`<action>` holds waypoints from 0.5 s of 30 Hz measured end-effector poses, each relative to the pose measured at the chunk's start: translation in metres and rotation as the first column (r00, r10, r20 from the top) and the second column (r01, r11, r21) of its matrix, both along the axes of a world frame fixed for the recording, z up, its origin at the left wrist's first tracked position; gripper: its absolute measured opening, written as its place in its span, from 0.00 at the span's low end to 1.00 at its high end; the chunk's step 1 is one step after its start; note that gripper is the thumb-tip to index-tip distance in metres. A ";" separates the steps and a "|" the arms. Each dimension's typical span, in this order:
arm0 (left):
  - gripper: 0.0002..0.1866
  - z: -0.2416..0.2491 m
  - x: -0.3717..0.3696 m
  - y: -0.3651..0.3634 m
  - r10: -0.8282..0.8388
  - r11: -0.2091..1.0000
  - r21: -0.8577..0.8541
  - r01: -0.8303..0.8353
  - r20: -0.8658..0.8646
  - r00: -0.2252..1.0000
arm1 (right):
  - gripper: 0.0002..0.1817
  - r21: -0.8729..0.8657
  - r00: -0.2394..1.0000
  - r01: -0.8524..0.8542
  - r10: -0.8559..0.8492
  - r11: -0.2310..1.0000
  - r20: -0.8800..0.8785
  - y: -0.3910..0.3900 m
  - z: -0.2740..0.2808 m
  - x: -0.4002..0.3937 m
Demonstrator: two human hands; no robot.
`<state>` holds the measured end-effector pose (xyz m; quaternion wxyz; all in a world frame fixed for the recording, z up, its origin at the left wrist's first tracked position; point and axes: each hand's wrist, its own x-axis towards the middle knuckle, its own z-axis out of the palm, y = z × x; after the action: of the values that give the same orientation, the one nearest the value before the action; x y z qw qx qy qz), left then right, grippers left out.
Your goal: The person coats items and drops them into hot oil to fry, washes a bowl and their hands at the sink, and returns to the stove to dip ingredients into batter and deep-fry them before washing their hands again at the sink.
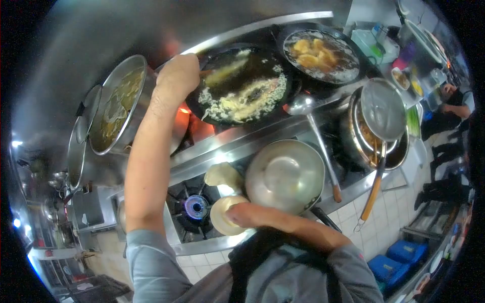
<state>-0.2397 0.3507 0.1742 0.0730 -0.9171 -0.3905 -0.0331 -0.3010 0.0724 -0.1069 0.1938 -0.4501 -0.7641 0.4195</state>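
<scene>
My left hand (179, 74) is closed at the left rim of a dark wok (242, 108). A short brownish piece shows beside its fingers, but what they grip is hidden. Oil fills the wok, with pale bubbling batter (247, 103) along the front and a long yellowish strip (226, 71) near the back. Low in front of me, my right hand (242, 214) reaches into a small pale bowl (218, 214), its fingertips mostly out of sight. Beside that bowl lies a crumpled pale cloth-like thing (222, 175).
A lit burner (196, 207) is left of the bowl; flames glow under the wok. Golden pieces (313, 54) fry in a second pan (353, 63). Around stand a tall pot (143, 76), an empty metal wok (285, 174), a ladle (323, 151) and a strainer (384, 111). A person (457, 106) stands far right.
</scene>
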 end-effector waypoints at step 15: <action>0.08 -0.103 0.135 -0.254 -0.596 0.639 -0.355 0.682 0.332 0.731 | 0.10 0.404 0.940 0.272 -0.152 0.874 -0.305 0.000 -0.027 -0.011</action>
<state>-0.1043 0.0970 0.0708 -0.1959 -0.9785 -0.0406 -0.0491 -0.3123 0.0725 -0.1341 0.4353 -0.4164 -0.7518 0.2681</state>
